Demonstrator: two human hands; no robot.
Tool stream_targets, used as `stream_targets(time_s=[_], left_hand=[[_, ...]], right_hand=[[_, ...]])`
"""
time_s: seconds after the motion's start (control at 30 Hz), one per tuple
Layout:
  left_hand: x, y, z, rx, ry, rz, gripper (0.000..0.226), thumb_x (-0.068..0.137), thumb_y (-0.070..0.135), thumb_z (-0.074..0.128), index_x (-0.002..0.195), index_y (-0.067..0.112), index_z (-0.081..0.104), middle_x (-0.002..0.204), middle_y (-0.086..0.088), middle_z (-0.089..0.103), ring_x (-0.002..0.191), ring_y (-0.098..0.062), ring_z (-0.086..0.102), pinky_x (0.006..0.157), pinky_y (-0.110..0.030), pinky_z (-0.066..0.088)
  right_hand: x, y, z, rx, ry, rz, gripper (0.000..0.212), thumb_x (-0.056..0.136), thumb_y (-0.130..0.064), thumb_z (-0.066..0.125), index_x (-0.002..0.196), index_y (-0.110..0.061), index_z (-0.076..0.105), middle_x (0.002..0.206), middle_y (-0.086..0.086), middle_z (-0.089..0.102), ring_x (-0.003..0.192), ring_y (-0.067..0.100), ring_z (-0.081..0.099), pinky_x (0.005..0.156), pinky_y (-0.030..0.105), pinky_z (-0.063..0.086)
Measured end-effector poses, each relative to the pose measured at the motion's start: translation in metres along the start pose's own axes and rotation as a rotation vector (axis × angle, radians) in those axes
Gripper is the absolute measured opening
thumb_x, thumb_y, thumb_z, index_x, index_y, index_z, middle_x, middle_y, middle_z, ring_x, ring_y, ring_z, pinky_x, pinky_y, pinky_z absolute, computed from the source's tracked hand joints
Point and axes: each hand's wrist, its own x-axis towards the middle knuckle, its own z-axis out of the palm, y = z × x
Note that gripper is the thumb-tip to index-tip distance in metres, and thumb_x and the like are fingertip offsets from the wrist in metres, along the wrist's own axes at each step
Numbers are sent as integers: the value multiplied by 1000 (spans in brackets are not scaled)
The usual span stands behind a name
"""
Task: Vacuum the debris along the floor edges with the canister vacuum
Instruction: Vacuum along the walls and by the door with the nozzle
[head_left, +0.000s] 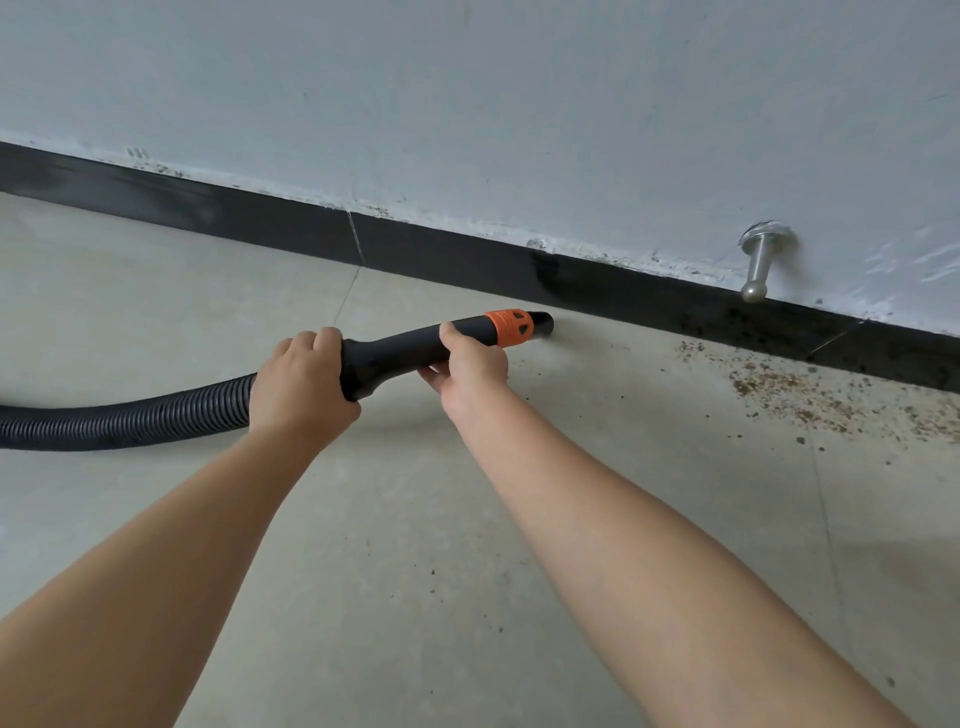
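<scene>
Vacuum nozzle (540, 325) beside baseboard (447, 254), both hands gripping

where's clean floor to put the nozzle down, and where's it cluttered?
Bare tile lies between the hose and baseboard, left of the nozzle, and near the arms. Debris crowds the floor at right, below the doorstop. Both hands grip the handle.

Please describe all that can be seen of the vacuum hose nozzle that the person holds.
The black plastic vacuum nozzle with an orange collar lies nearly level, its open tip low over the beige tiled floor close to the black baseboard. Behind it runs a black ribbed hose, leaving view at left. The left hand grips the wide rear end; the right hand grips just behind the collar. Brown debris lies further right.
</scene>
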Motion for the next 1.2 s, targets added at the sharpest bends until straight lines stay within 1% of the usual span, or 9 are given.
stream_targets(time_s=[0.17,0.33,0.43,0.5,0.57,0.63,0.8,1.07,1.2], left_hand=[[1,25,6,70,-7,97,38,78,14,64,109,3,44,109,-13,52,102,-29,47,72,-29,32],[-1,46,15,100,-21,175,37,80,16,62,110,5,44,109,-9,52,101,-26,47,75,-27,32],[-5,54,18,116,11,174,36,78,14,63,108,4,47,106,-9,54,98,-28,49,73,-29,33],[-8,53,19,114,110,203,36,68,8,72,98,0,53,91,-14,59,85,-35,54,64,-33,33],[-10,51,21,135,165,275,42,48,0,83,80,-3,56,70,-17,58,62,-37,55,52,-31,33],[-12,51,21,132,203,319,47,37,-2,85,74,-4,57,64,-17,56,53,-36,54,44,-29,37],[-13,61,24,130,199,383,51,37,4,89,79,-5,59,66,-15,59,55,-35,58,44,-32,45],[-16,96,33,118,195,492,59,23,12,90,73,1,62,60,-8,59,50,-27,59,40,-25,43],[-18,111,36,89,212,507,57,25,13,91,73,3,63,61,-7,60,51,-26,59,42,-25,45]], right_hand=[[1,-15,-23,-7,61,-8,48,87,-2,62,130,-4,41,128,18,51,112,36,55,79,42,53],[3,-29,-42,-38,142,1,45,88,-5,60,129,-6,42,126,16,52,111,34,54,82,44,53],[2,-33,-47,-36,168,13,45,88,-6,61,129,-7,43,125,15,52,110,33,55,83,44,53],[1,-35,-50,-36,160,20,47,87,-6,62,130,-7,43,127,15,52,111,34,55,84,44,54],[1,-35,-52,-29,155,27,48,87,-6,62,131,-7,42,127,15,52,112,34,54,86,45,53],[-1,-35,-53,-23,155,29,48,87,-6,62,131,-7,42,127,15,52,112,34,54,87,45,53],[-2,-42,-64,-10,203,28,47,87,-5,61,130,-7,42,127,17,52,112,34,55,86,45,53],[2,-56,-98,17,276,4,47,87,-5,62,130,-6,42,128,17,50,113,35,53,81,46,52],[4,-61,-113,54,292,-22,44,87,-6,62,128,-6,44,128,18,50,111,35,54,73,45,51]])
